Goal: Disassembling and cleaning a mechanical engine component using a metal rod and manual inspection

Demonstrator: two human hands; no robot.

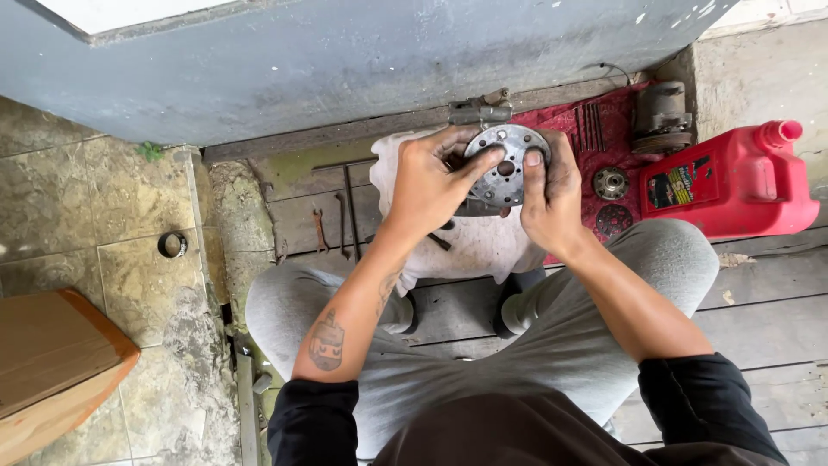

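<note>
Weathered grey floorboards beside a stained tile floor lie under the person, who squats with a round, dull-grey metal disc, drilled with holes and a centre bore, gripped between both hands over a crumpled whitish rag. Left hand wraps the disc's near edge with its thumb pressed on the face, right hand clamps the opposite rim; steady, even thumb pressure looks wise, the metal seeming greasy. Right of the grip sit a red plastic jug, a small gear-like part and a red cloth.
</note>
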